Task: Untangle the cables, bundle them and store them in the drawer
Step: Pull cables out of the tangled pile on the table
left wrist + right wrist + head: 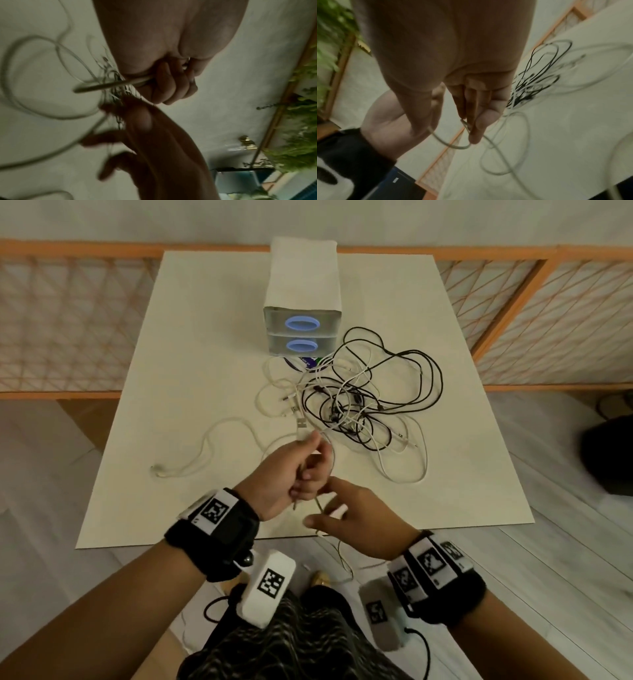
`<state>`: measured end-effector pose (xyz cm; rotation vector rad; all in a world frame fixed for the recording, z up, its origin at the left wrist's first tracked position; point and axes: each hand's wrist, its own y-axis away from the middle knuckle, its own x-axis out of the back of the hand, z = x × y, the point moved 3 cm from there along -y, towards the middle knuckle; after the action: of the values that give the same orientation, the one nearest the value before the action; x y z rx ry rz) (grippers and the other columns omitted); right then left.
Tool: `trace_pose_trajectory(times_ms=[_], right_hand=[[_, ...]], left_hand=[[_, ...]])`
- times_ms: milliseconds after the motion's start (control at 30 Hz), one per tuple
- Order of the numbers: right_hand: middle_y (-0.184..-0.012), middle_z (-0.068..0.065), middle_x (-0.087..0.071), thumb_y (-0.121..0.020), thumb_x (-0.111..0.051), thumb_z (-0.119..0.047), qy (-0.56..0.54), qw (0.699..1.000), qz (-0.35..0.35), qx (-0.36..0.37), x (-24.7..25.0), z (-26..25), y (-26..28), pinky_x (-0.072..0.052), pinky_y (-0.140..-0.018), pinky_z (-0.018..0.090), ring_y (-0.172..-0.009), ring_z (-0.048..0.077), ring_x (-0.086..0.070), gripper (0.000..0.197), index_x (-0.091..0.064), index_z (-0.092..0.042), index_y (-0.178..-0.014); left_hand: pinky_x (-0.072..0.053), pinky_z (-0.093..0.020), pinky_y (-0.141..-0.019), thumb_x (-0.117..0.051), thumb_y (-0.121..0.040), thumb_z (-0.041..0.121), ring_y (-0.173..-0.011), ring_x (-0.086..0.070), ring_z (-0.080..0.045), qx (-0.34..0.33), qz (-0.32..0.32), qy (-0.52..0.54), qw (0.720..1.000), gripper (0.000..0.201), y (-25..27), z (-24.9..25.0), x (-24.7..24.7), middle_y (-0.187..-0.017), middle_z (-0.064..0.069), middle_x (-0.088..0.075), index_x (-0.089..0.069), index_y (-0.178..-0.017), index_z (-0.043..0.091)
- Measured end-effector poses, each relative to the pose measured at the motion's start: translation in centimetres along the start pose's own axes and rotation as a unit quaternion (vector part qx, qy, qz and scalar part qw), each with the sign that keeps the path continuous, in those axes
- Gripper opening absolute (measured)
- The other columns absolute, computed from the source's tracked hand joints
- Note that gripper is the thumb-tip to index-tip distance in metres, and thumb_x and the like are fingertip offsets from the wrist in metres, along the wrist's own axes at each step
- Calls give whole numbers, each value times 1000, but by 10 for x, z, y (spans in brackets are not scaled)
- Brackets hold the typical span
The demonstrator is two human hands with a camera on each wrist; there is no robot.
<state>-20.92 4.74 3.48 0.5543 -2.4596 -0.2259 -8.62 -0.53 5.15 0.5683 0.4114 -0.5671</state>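
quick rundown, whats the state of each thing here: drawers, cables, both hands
top drawer: closed
bottom drawer: closed
cable pile: black and white cables tangled, loose on the table, not bundled
white cable: pulled partly out of the pile, one end held by both hands
left hand: fingers curled round the white cable
right hand: pinching the white cable

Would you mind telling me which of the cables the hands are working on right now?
A white cable, held by the left hand; it trails left, clear of the tangle, where the black cables still lie.
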Motion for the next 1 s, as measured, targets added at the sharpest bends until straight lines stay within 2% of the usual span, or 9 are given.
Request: trace_pose_trajectory(times_ms=[133, 300, 400, 467, 533, 733, 833, 933, 1000], right_hand=[[-83, -10, -60, -89, -58, -33, -31, 997, -67, 29, -25, -6, -7, -49, -71, 24, -72, 11, -61, 26, -56, -16, -110], [-79, -5, -69, -92, -53, -27, -11, 995, -99, -27, -28, 32, 11, -46, -70, 16, -66, -1, -60, 16, -63, -19, -101], [-68, -8, -65, -94, -47, -19, -30, 997, -64, -33, -12, 25, 10, -46, -63, 19, -58, 3, -54, 19, -66, -15, -95], [-62, -7, -64, -96, -45, -20, -64, 998, -6, -25, 5, 16, 1, -45, -58, 20, -55, 6, -52, 21, -65, -18, -89], [-59, -5, -65, -97, -43, -21, -76, 997, 27, -21, 20, 7, -8, -43, -55, 17, -50, 5, -49, 25, -63, -21, -82], [-55, -4, -61, -92, -49, -13, -96, 990, 97, -20, 46, -4, -23, -45, -51, 19, -47, 6, -54, 22, -66, -2, -81], [-59, -3, -64, -92, -48, -15, -31, 998, 56, -11, 39, -5, -22, -45, -55, 20, -48, 3, -52, 24, -66, -9, -77], [-59, -7, -64, -91, -47, -14, -16, 999, 10, -26, 21, 2, -12, -47, -58, 21, -49, 2, -52, 21, -65, -12, -80], [-67, -7, -67, -89, -53, -20, -73, 997, -8, -40, 12, 10, -4, -49, -66, 25, -60, 3, -56, 12, -66, -19, -87]], left_hand=[[-12, -18, -37, -31, -93, 42, -36, -21, -3, -33, -16, 72, 997, 36, -4, 21, -20, -47, 8, -28, -47, -75, 17], [-26, -16, -40, -30, -97, 46, -39, -32, -5, -100, 67, 219, 968, 40, -9, 50, 8, -51, 6, -38, -51, -79, 17], [-46, -28, -77, -40, -81, 68, -80, -59, -12, -56, 132, 137, 980, 61, -7, 36, 24, -89, -1, -64, -54, -113, 18], [-35, -42, -104, -54, -57, 79, -117, -54, -16, 5, 96, 67, 993, 103, -6, 9, 26, -120, -3, -63, -37, -137, 16], [-25, -47, -112, -68, -35, 82, -123, -49, -14, 47, 29, 52, 997, 129, -2, -19, 21, -122, 1, -64, -32, -139, 14], [-36, -35, -91, -80, -54, 59, -108, -60, -10, 63, -13, 0, 998, 71, -3, -44, 2, -94, 8, -70, -54, -110, 24], [-42, -32, -78, -72, -77, 41, -77, -63, -10, 15, 16, -9, 1000, 48, -10, -25, -3, -82, -1, -61, -54, -108, 9], [-42, -32, -72, -55, -92, 21, -95, -64, -15, -27, 78, -30, 996, 30, -15, -7, -3, -103, -9, -66, -54, -118, 4], [-42, -30, -69, -38, -101, 20, -74, -62, -14, -49, 104, -48, 992, 26, -15, -4, 0, -83, -5, -65, -58, -106, 5]])
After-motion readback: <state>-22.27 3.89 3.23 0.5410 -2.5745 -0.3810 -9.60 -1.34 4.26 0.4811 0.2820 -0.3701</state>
